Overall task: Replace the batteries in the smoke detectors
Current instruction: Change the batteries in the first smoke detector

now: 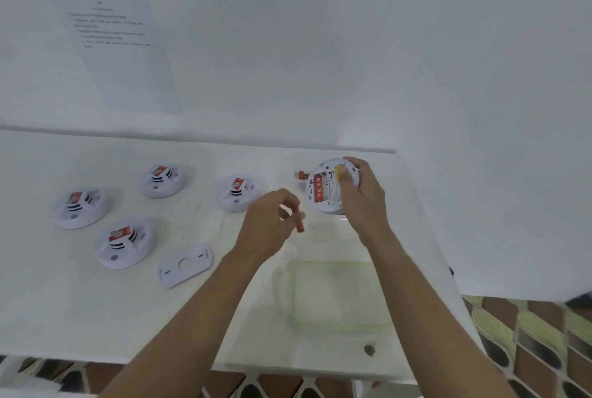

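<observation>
My right hand [360, 195] grips a round white smoke detector [323, 187] tilted up off the table, its open back facing me. One red battery [317, 190] lies in its compartment beside a yellow tab. My left hand [272, 221] pinches a second red battery [300, 221] just below and left of the detector. Several more white detectors sit on the table to the left, each with a red battery on top: two at the back [161, 181] [237, 193] and two nearer [81, 208] [125, 247]. A detached white back cover [185, 264] lies flat near the closest one.
A clear container with a green rim [339, 296] stands on the white table [64, 301] between my forearms. Another clear container with something red inside [301, 173] shows behind the held detector. A printed sheet [118, 45] hangs on the white wall. Patterned floor lies beyond the table's right edge.
</observation>
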The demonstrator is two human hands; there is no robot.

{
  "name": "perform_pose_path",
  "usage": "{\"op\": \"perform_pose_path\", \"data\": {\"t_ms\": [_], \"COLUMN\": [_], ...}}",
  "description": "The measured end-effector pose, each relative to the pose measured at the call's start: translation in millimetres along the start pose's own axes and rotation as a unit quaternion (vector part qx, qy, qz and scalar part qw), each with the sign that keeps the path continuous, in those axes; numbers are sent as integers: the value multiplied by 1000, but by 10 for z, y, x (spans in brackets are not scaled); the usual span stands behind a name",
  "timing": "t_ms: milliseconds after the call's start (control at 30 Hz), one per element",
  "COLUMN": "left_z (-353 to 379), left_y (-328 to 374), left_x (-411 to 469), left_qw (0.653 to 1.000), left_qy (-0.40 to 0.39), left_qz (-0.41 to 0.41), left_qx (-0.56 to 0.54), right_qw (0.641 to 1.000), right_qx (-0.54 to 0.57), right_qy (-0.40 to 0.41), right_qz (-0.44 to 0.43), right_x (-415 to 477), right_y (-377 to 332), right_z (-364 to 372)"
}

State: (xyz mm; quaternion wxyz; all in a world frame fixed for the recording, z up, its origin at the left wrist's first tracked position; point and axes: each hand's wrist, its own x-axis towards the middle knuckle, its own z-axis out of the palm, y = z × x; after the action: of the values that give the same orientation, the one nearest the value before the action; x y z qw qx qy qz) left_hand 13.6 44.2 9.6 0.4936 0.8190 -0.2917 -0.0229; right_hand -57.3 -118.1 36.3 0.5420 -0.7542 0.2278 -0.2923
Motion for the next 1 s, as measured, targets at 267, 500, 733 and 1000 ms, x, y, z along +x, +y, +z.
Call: {"op": "perform_pose_path", "data": {"t_ms": [267, 500, 733, 1000], "left_z": [276, 276, 215, 277], "left_y": [-103, -33, 93, 257], "left_x": [252, 481, 486, 462], "left_qw": [971, 965, 979, 955], "left_qy": [-68, -104, -1, -37], "left_qz": [12, 4, 90, 235], "left_qx": [230, 239, 183, 175], "right_qw": [1000, 998, 998, 998], "right_qx": [11, 31, 40, 49], "right_qy": [-17, -27, -31, -29], "right_qz": [23, 38, 43, 36], "right_x": [190, 271, 269, 229], "right_y": [161, 247, 321, 291], "right_z": [-188, -227, -250, -214]}}
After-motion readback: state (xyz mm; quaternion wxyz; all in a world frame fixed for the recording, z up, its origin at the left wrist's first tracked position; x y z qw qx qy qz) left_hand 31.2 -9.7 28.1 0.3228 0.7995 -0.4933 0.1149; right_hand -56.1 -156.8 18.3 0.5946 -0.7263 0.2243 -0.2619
